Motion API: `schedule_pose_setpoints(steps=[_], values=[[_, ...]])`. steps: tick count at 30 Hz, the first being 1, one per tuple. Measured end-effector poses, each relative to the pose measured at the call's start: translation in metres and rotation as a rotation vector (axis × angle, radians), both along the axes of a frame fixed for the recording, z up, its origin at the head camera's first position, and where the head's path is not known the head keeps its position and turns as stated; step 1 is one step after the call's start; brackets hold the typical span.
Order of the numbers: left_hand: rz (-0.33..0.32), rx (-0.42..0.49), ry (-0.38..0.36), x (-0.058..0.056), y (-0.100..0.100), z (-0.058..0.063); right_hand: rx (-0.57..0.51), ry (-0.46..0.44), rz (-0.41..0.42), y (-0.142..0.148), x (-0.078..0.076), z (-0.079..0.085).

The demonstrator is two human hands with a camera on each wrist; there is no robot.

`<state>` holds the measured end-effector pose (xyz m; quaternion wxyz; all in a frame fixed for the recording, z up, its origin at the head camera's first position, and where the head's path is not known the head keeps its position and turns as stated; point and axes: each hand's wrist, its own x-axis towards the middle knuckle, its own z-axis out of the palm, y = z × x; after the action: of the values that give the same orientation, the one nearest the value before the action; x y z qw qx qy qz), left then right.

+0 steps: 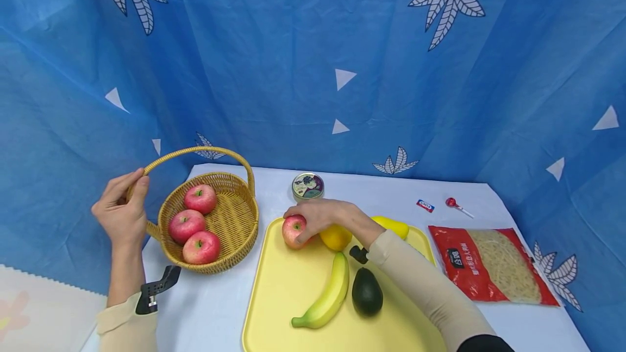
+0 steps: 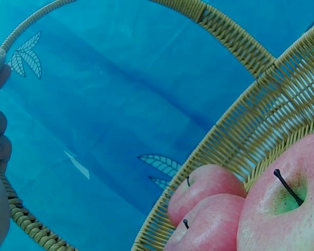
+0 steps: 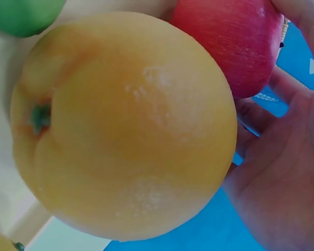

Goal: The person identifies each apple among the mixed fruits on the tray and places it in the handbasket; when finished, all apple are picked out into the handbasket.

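Observation:
My left hand (image 1: 121,208) grips the arched handle (image 1: 210,149) of a woven basket (image 1: 238,221) at the left. Three red apples (image 1: 201,247) lie inside it, crowded to its left side; in the left wrist view they show beside the basket wall. Over the back left corner of a yellow tray (image 1: 274,287), my right hand (image 1: 320,215) holds another red apple (image 1: 292,231) between thumb and fingers. A round orange-yellow fruit (image 1: 336,239) sits right beside that hand and fills much of the right wrist view (image 3: 125,130).
On the tray are a banana (image 1: 325,297), a dark avocado (image 1: 367,292) and a yellow fruit (image 1: 393,226) partly behind my right forearm. A round tin (image 1: 308,185) stands behind the tray. To the right lie a red noodle bag (image 1: 494,265), a lollipop (image 1: 452,202) and a small wrapped candy (image 1: 425,206).

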<state>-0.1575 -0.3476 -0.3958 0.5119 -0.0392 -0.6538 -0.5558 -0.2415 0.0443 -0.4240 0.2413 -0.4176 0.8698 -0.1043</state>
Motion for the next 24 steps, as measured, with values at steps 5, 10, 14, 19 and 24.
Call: schedule_pose_setpoints(steps=[5,10,14,19,24], values=[[-0.004,0.004,0.002,0.0014,0.0019,0.0019,-0.009,0.017,0.006,-0.0013,0.0012,0.0014],[-0.006,0.013,0.001,0.0019,0.0035,0.0034,-0.019,0.017,0.009,-0.0016,0.0024,0.0014],[-0.003,0.012,-0.004,0.0023,0.0033,0.0032,-0.030,0.017,0.018,-0.0014,0.0023,0.0010],[0.001,0.007,-0.007,0.0024,0.0018,0.0024,-0.042,0.030,0.025,-0.0022,0.0023,0.0002],[0.006,0.008,-0.017,0.0015,0.0011,0.0015,-0.049,0.048,0.024,-0.0032,0.0026,-0.0001]])
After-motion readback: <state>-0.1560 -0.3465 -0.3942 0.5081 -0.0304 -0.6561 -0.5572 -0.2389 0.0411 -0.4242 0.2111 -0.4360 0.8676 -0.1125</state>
